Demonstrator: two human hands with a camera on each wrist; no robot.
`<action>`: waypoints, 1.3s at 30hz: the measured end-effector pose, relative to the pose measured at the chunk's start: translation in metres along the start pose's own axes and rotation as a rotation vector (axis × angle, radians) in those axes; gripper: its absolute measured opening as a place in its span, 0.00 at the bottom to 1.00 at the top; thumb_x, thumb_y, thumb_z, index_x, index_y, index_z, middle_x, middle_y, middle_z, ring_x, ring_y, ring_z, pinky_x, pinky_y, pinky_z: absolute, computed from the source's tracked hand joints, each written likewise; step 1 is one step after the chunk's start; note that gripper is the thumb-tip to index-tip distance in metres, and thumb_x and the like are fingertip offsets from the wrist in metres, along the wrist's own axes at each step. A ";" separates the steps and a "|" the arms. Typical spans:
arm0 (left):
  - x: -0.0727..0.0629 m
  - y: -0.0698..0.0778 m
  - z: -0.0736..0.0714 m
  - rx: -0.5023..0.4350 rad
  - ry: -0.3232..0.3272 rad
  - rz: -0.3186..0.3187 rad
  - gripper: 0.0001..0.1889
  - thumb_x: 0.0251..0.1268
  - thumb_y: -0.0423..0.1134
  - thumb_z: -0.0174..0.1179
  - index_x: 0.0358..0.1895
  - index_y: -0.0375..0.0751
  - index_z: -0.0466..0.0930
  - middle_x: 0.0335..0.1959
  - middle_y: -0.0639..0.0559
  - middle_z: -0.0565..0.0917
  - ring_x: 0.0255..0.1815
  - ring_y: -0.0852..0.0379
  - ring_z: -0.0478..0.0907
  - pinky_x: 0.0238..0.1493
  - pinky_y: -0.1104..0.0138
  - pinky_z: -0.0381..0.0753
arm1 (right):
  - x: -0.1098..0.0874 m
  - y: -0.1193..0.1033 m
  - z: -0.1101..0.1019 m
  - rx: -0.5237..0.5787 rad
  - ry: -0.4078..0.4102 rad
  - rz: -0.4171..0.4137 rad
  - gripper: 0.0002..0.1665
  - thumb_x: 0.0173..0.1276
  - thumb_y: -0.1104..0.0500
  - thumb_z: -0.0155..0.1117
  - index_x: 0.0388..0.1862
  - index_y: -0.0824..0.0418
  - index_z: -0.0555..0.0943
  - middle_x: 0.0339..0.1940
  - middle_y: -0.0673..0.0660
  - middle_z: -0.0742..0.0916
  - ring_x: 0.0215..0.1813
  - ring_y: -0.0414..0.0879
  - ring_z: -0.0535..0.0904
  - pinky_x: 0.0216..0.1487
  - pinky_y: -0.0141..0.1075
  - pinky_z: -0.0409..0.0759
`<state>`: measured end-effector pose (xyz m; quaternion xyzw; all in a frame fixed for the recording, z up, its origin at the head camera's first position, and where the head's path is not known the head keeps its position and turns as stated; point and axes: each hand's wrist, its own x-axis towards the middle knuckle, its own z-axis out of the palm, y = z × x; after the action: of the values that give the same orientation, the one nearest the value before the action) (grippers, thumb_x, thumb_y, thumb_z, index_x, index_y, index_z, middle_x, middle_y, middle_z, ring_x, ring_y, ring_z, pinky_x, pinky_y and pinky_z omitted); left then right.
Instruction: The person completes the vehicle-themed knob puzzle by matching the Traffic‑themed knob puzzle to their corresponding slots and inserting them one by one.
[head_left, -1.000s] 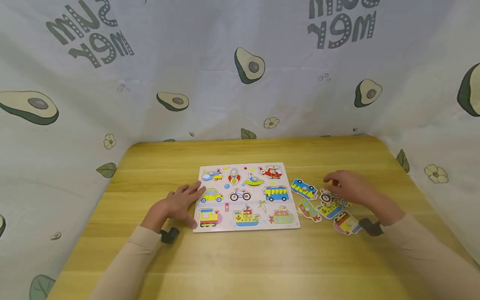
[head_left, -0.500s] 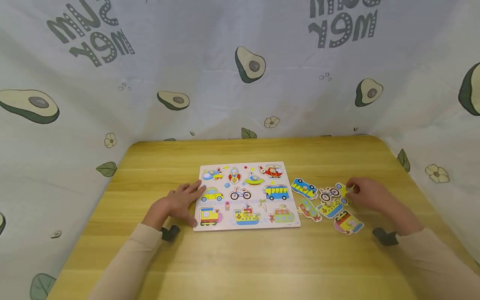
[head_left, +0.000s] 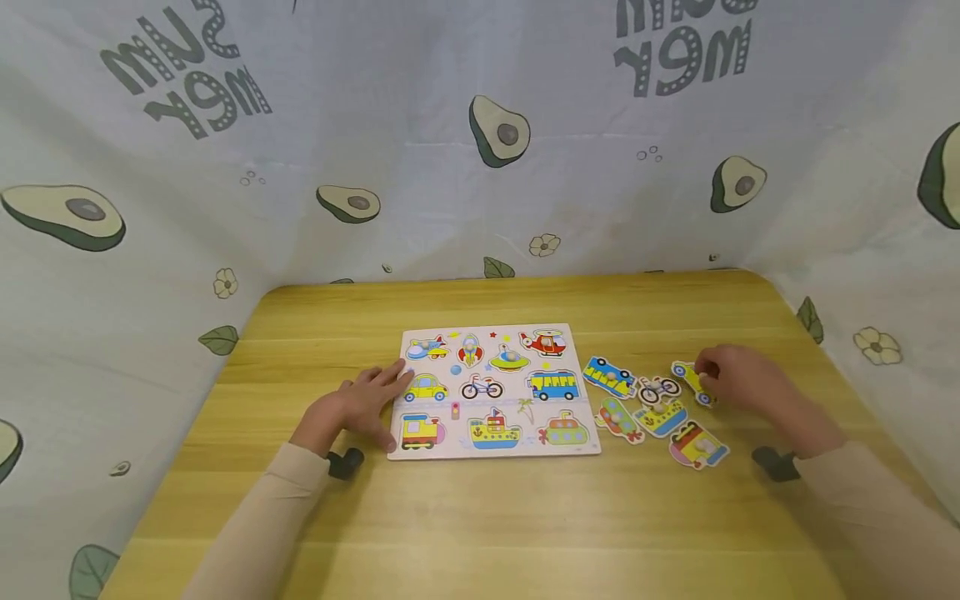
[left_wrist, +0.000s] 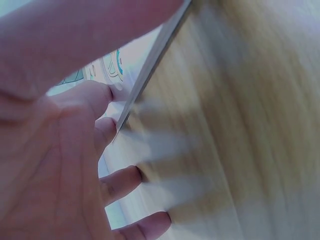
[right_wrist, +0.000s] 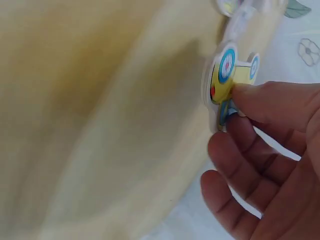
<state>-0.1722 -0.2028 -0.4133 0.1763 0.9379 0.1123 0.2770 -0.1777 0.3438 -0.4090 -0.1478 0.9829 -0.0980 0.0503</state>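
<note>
A pale puzzle board (head_left: 457, 417) printed with vehicles lies mid-table. My left hand (head_left: 363, 406) rests at its left edge, fingers spread and thumb near the front corner. In the left wrist view, the fingers (left_wrist: 122, 185) extend past the board's edge. To the right of the board, my right hand (head_left: 738, 379) pinches a yellow car puzzle piece (head_left: 690, 377) between thumb and fingers. The right wrist view shows the car's blue-rimmed wheels (right_wrist: 227, 65); its knob is hidden by the fingertips. A bicycle piece (head_left: 660, 389) lies just left of it.
Other loose pieces lie beside the board: a blue bus (head_left: 609, 377), a submarine (head_left: 618, 419), a ship (head_left: 662, 417) and a train (head_left: 697, 447). A plane (head_left: 426, 348), rocket (head_left: 470, 350), saucer (head_left: 510, 358) and helicopter (head_left: 543, 342) sit along the board's top row.
My right hand has moved right from over the bicycle piece to the car piece, which has shifted slightly right, away from the bicycle. The left hand stays at the board.
</note>
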 end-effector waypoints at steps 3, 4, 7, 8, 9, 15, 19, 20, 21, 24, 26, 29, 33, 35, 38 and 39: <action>0.000 0.000 0.001 0.000 0.002 0.005 0.60 0.46 0.50 0.77 0.81 0.50 0.46 0.84 0.48 0.40 0.81 0.34 0.43 0.74 0.32 0.48 | 0.001 -0.004 -0.007 -0.002 0.035 -0.033 0.05 0.62 0.65 0.64 0.35 0.68 0.83 0.27 0.54 0.84 0.29 0.43 0.75 0.30 0.37 0.73; 0.000 0.000 0.001 -0.001 0.003 0.008 0.60 0.46 0.50 0.77 0.81 0.50 0.46 0.84 0.48 0.40 0.81 0.34 0.43 0.74 0.32 0.48 | 0.001 -0.007 -0.009 -0.002 0.038 -0.037 0.06 0.63 0.65 0.65 0.36 0.67 0.83 0.28 0.54 0.85 0.30 0.43 0.76 0.30 0.37 0.74; 0.002 0.001 0.001 0.006 0.009 0.015 0.60 0.45 0.50 0.77 0.81 0.50 0.47 0.84 0.48 0.41 0.81 0.34 0.44 0.74 0.32 0.48 | 0.004 -0.019 -0.011 0.011 0.026 -0.054 0.07 0.65 0.64 0.65 0.38 0.67 0.84 0.30 0.54 0.85 0.31 0.43 0.78 0.31 0.37 0.76; 0.002 0.000 0.001 0.009 0.010 0.015 0.60 0.45 0.50 0.77 0.81 0.50 0.47 0.84 0.48 0.41 0.81 0.34 0.44 0.74 0.32 0.49 | 0.006 -0.024 -0.011 0.012 0.020 -0.060 0.08 0.65 0.63 0.65 0.39 0.67 0.84 0.30 0.54 0.85 0.32 0.43 0.77 0.32 0.37 0.76; 0.002 0.000 0.001 0.012 0.010 0.016 0.60 0.45 0.50 0.77 0.81 0.50 0.47 0.84 0.48 0.41 0.81 0.33 0.44 0.73 0.32 0.49 | 0.008 -0.031 -0.010 0.016 0.015 -0.064 0.08 0.66 0.63 0.65 0.40 0.67 0.84 0.31 0.54 0.85 0.33 0.43 0.77 0.33 0.37 0.76; 0.007 -0.001 0.001 0.023 0.009 0.013 0.60 0.45 0.50 0.77 0.81 0.52 0.46 0.84 0.49 0.40 0.81 0.33 0.44 0.73 0.30 0.47 | 0.024 -0.076 -0.009 0.013 0.067 -0.132 0.10 0.68 0.62 0.65 0.45 0.66 0.84 0.37 0.56 0.84 0.36 0.45 0.77 0.38 0.41 0.80; 0.008 -0.002 0.002 0.033 0.006 0.001 0.60 0.45 0.50 0.77 0.81 0.54 0.46 0.84 0.50 0.40 0.81 0.34 0.44 0.73 0.30 0.47 | 0.046 -0.120 0.001 -0.114 0.179 -0.328 0.07 0.67 0.63 0.66 0.41 0.63 0.86 0.36 0.56 0.85 0.35 0.46 0.79 0.38 0.41 0.82; 0.008 -0.002 0.001 0.032 0.005 -0.005 0.61 0.45 0.50 0.78 0.81 0.53 0.46 0.84 0.50 0.40 0.81 0.35 0.44 0.73 0.30 0.47 | 0.053 -0.135 0.005 -0.156 0.204 -0.387 0.06 0.67 0.63 0.66 0.40 0.62 0.86 0.35 0.55 0.85 0.34 0.46 0.79 0.37 0.40 0.82; 0.008 -0.002 0.001 0.030 0.005 -0.013 0.61 0.45 0.50 0.78 0.81 0.53 0.45 0.84 0.51 0.39 0.81 0.35 0.44 0.74 0.31 0.47 | 0.060 -0.150 0.008 -0.188 0.221 -0.445 0.05 0.66 0.64 0.66 0.38 0.61 0.87 0.34 0.55 0.85 0.33 0.46 0.79 0.36 0.40 0.82; 0.008 -0.001 -0.001 0.016 0.009 -0.033 0.63 0.45 0.51 0.78 0.81 0.49 0.42 0.84 0.50 0.40 0.81 0.35 0.43 0.74 0.30 0.46 | 0.081 -0.195 0.014 -0.218 0.199 -0.550 0.05 0.68 0.62 0.66 0.38 0.58 0.88 0.34 0.52 0.85 0.35 0.45 0.79 0.38 0.37 0.82; 0.009 0.000 -0.002 0.004 0.009 -0.038 0.64 0.45 0.51 0.78 0.82 0.47 0.41 0.84 0.50 0.39 0.81 0.35 0.43 0.74 0.30 0.46 | 0.092 -0.219 0.016 -0.214 0.152 -0.570 0.06 0.69 0.61 0.64 0.38 0.56 0.88 0.33 0.50 0.85 0.35 0.43 0.78 0.37 0.34 0.80; 0.012 0.001 0.000 0.004 0.000 -0.032 0.64 0.45 0.53 0.77 0.81 0.47 0.41 0.84 0.50 0.39 0.82 0.35 0.41 0.74 0.30 0.46 | 0.102 -0.243 0.021 -0.192 0.080 -0.567 0.07 0.70 0.61 0.64 0.38 0.54 0.89 0.32 0.49 0.84 0.33 0.41 0.75 0.33 0.31 0.75; 0.012 0.000 0.002 0.005 -0.021 -0.016 0.63 0.46 0.54 0.76 0.81 0.49 0.42 0.84 0.50 0.38 0.82 0.34 0.40 0.74 0.30 0.45 | 0.108 -0.258 0.025 -0.159 0.007 -0.567 0.09 0.71 0.61 0.61 0.35 0.54 0.88 0.31 0.50 0.83 0.30 0.41 0.72 0.30 0.30 0.68; 0.010 -0.001 0.001 0.005 -0.033 -0.001 0.62 0.47 0.53 0.76 0.81 0.48 0.42 0.84 0.49 0.37 0.82 0.34 0.40 0.73 0.30 0.45 | 0.111 -0.262 0.026 -0.143 -0.009 -0.563 0.10 0.71 0.62 0.60 0.35 0.53 0.88 0.32 0.49 0.83 0.31 0.40 0.73 0.30 0.30 0.69; 0.005 -0.005 -0.002 -0.005 -0.042 0.021 0.60 0.49 0.50 0.75 0.81 0.46 0.42 0.84 0.47 0.38 0.81 0.34 0.41 0.72 0.29 0.46 | 0.115 -0.271 0.027 -0.123 -0.028 -0.546 0.12 0.72 0.63 0.59 0.36 0.52 0.89 0.34 0.49 0.85 0.33 0.40 0.75 0.32 0.30 0.72; 0.003 -0.006 -0.003 -0.007 -0.040 0.027 0.60 0.50 0.50 0.75 0.81 0.45 0.42 0.84 0.47 0.38 0.81 0.34 0.41 0.72 0.29 0.47 | 0.117 -0.275 0.027 -0.107 -0.039 -0.539 0.12 0.72 0.63 0.58 0.36 0.52 0.89 0.34 0.49 0.85 0.34 0.40 0.76 0.33 0.30 0.73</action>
<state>-0.1782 -0.2077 -0.4140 0.1901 0.9293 0.1156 0.2948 -0.2085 0.0462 -0.3865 -0.4082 0.9108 -0.0528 0.0334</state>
